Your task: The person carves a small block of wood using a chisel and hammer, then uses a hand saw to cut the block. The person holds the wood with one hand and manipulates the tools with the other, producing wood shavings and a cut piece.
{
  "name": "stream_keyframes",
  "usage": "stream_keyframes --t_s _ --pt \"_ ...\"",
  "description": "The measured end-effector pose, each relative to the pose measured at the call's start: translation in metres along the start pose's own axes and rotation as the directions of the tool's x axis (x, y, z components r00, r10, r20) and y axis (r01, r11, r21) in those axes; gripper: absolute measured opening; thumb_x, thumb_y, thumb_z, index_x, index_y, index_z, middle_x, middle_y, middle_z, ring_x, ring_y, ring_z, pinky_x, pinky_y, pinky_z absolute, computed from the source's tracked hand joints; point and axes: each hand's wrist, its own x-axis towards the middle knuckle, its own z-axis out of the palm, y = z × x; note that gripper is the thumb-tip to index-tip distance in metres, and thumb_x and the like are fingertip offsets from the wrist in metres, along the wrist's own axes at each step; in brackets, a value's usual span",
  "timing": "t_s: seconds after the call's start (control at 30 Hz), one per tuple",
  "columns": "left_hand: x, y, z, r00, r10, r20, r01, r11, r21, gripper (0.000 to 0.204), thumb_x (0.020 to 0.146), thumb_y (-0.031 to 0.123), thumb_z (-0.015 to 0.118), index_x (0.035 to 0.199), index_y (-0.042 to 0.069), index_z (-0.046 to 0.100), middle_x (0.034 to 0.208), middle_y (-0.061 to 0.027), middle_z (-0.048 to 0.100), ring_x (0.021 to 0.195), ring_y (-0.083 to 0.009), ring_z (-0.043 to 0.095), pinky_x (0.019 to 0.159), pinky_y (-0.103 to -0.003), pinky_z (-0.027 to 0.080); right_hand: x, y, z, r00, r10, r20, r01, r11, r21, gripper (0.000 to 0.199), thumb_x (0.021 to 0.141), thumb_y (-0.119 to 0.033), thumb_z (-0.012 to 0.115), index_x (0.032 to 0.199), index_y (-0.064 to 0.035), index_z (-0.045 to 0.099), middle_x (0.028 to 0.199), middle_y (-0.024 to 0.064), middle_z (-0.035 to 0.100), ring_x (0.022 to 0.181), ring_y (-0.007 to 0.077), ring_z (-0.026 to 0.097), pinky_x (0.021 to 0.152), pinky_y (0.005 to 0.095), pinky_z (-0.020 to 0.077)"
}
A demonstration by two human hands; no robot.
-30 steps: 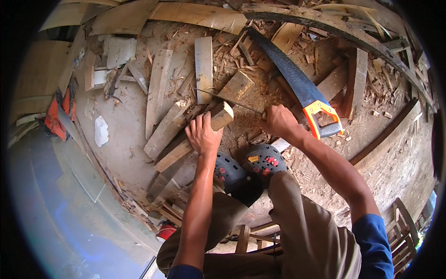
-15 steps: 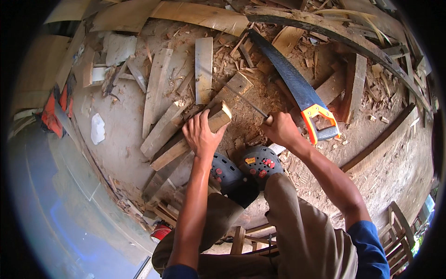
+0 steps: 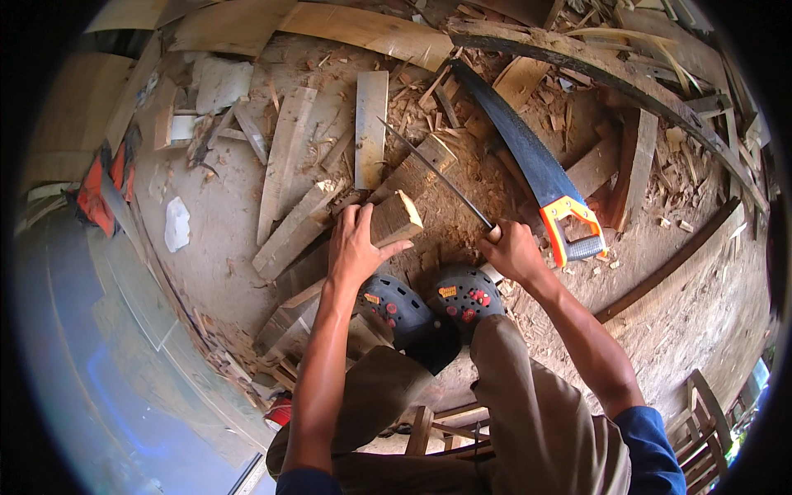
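My left hand (image 3: pixel 353 246) is wrapped over a short squared wooden block (image 3: pixel 398 219), its thumb stretched out along the near side. The block's pale cut end faces right. Under and behind it lies another wooden beam (image 3: pixel 425 165), partly hidden. To the right, my right hand (image 3: pixel 513 252) is closed round the wooden handle of a long, thin, tapered metal file (image 3: pixel 441 179). The file slants up and left over the beam, its tip free near a flat board (image 3: pixel 372 124). It appears apart from the block. A handsaw (image 3: pixel 511 136) with an orange and grey handle lies right of the file.
Offcuts, shavings and sawdust litter the ground. Several planks (image 3: pixel 285 157) lie to the left, and a long curved timber (image 3: pixel 610 70) crosses the far right. My clogs (image 3: pixel 469 295) stand close below the block. A blue-grey sheet (image 3: pixel 115 346) spreads at the left.
My right hand has drawn the file slightly back toward me and to the right. The left thumb now reaches farther out from the block. The whole view has shifted a little.
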Motion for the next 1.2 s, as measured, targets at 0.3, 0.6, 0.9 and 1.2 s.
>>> stream_keyframes --t_s 0.3,0.6,0.9,1.2 --pt "0.001 0.020 -0.012 0.991 -0.066 -0.119 0.098 0.953 0.288 0.090 0.074 0.053 0.086 0.135 -0.004 0.054 0.116 -0.0189 0.057 0.111 -0.0360 0.058 0.096 -0.049 0.047 0.003 -0.023 0.000 0.990 -0.140 0.012 0.141 0.986 -0.093 0.025 0.087 -0.021 0.065 0.088 0.0034 0.062 0.072 0.0306 0.064 0.074 0.0499 0.067 0.072 0.0563 0.0538" --pt "0.015 0.048 -0.035 0.974 -0.146 0.171 0.026 0.830 0.558 0.079 0.078 0.043 0.086 0.133 -0.004 0.055 0.120 -0.0164 0.064 0.120 -0.0307 0.057 0.098 -0.045 0.047 0.001 -0.038 0.027 0.975 -0.190 0.117 0.206 0.968 -0.141 0.026 0.089 -0.021 0.063 0.094 0.0032 0.057 0.074 0.0279 0.066 0.076 0.0492 0.067 0.072 0.0561 0.0542" --pt "0.028 0.059 -0.039 0.964 -0.182 0.193 0.035 0.809 0.587 0.081 0.076 0.043 0.087 0.134 -0.003 0.055 0.123 -0.0157 0.066 0.123 -0.0300 0.056 0.101 -0.045 0.047 0.010 -0.027 0.040 0.969 -0.232 0.088 0.245 0.955 -0.168 0.029 0.090 -0.023 0.064 0.093 0.0057 0.056 0.073 0.0262 0.068 0.073 0.0454 0.070 0.069 0.0540 0.0571" --pt "0.025 0.053 -0.039 0.950 -0.224 0.217 0.064 0.822 0.566 0.076 0.075 0.044 0.088 0.128 -0.003 0.059 0.121 -0.0190 0.067 0.123 -0.0318 0.057 0.101 -0.046 0.047 0.005 -0.045 0.036 0.974 -0.221 0.057 0.225 0.971 -0.085 0.030 0.092 -0.026 0.063 0.087 0.0040 0.062 0.071 0.0278 0.067 0.073 0.0466 0.070 0.068 0.0530 0.0577"
